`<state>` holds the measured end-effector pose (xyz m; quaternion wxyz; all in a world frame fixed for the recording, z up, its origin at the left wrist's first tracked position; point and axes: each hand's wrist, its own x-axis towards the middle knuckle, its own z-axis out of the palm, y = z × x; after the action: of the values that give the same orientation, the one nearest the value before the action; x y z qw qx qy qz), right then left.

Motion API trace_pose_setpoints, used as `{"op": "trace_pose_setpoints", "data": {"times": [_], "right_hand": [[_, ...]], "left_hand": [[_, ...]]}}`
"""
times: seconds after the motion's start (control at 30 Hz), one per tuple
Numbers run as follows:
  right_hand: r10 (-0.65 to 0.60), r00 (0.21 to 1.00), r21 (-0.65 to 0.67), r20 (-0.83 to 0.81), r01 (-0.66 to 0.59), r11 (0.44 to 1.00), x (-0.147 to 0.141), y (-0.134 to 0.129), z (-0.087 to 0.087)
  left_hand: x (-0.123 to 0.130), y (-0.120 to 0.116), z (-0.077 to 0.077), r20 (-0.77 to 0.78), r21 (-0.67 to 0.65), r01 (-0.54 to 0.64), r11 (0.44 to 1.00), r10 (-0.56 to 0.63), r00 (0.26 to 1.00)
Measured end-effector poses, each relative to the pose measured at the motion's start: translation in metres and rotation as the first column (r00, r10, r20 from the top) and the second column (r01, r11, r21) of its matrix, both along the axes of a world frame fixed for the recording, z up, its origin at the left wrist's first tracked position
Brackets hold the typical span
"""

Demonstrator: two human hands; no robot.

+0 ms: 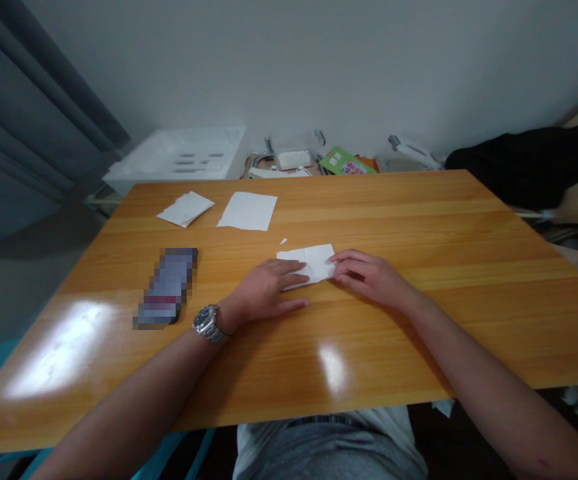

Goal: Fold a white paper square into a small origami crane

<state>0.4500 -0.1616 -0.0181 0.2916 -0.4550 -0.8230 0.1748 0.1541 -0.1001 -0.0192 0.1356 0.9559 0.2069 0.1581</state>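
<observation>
Near the middle of the wooden table, we have the white paper, an oblong piece lying flat under both hands. Our left hand comes over its left part: fingers stretched out with narrow gaps, tips resting on the sheet, thumb stuck out toward us, off the paper. Our right hand is at the right edge, fingers bent and close together, tips touching; we can't tell whether thumb and finger pinch the edge or only press it. Metal-banded wristwatch on the left wrist; dial too small for us to read.

Just beyond the paper we mark a tiny white scrap. Farther off to the left: a squarish white sheet, then layered white papers beside it. We make out no writing on any of them. Left of our left hand lies a phone, pixelated, with a reddish band near its lower end; screen unreadable.

Behind the far edge we log a white tray and a green packet with pink print and white marks, lettering too small to read. Black cloth at far right.
</observation>
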Motion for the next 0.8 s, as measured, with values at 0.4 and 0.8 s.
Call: {"op": "trace_pose_setpoints", "data": {"times": [0.4,0.8], "right_hand": [[-0.279,0.953,-0.115,-0.115,0.266,0.957,-0.011,0.007,-0.012],[-0.350,0.935,0.008,-0.064,0.351,0.936,-0.018,0.015,-0.026]], "left_hand": [[0.008,0.001,-0.007,0.133,-0.181,-0.235,0.955,0.261,0.956],[0.016,0.011,-0.018,0.085,0.002,-0.374,0.927,0.373,0.924]]}}
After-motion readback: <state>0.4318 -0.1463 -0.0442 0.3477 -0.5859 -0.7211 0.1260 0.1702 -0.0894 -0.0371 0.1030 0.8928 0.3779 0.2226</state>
